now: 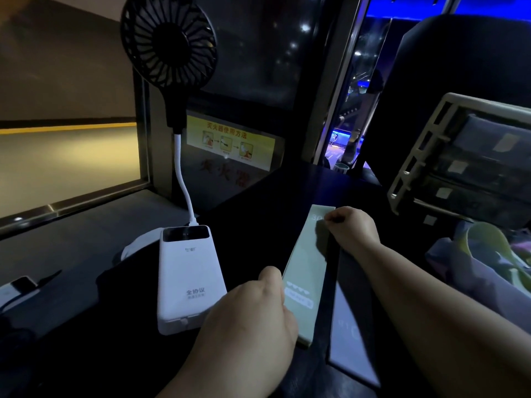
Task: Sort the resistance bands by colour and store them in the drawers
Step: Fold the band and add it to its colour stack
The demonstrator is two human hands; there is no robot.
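A pale green resistance band (306, 259) lies flat and stretched lengthwise on the dark table. My left hand (253, 314) pinches its near end at the left edge. My right hand (349, 228) pinches its far end, fingers curled over the band's top corner. A second, bluish-lilac band (349, 334) lies flat just to the right of the green one, partly under my right forearm. At the right edge is a heap of loose bands (485, 259), yellow-green and purple. The beige drawer unit (416, 156) with several labelled drawers stands at the back right, drawers closed.
A white power bank (186, 282) lies left of the green band, with a white cable running up to a black fan (168, 41). A phone-like device (17, 285) sits at the far left. A glass partition with a yellow sign (230, 142) stands behind.
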